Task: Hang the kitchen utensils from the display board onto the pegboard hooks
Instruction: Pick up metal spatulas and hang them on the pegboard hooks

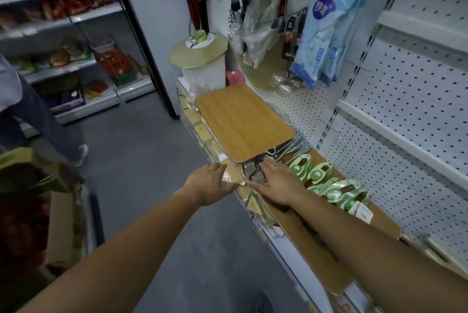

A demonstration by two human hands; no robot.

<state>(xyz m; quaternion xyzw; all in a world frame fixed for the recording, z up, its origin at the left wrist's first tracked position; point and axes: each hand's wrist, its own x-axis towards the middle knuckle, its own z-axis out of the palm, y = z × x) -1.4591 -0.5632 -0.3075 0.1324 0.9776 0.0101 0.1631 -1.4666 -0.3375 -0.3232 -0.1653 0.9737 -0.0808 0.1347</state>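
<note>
A long wooden display board (pixel 326 254) lies on the shelf; on it are several green-packaged utensils (pixel 329 181) and shiny metal utensils (pixel 250 171) near its far end. My right hand (pixel 276 183) lies flat over those metal utensils, fingers stretched out and touching them. My left hand (pixel 210 183) rests with straight fingers on the shelf's front edge, just left of the board. The white pegboard (pixel 417 110) rises behind the shelf. Its hooks (pixel 291 16) at the top carry black-handled tools and blue packets (pixel 326 34).
A second wooden board (pixel 243 122) lies further along the shelf, with blue-handled metal tools (pixel 298 145) beside it. A white bin with a gold lid (pixel 200 51) stands beyond. A person's leg (pixel 50 122) is in the aisle at left, near cardboard boxes (pixel 60 211).
</note>
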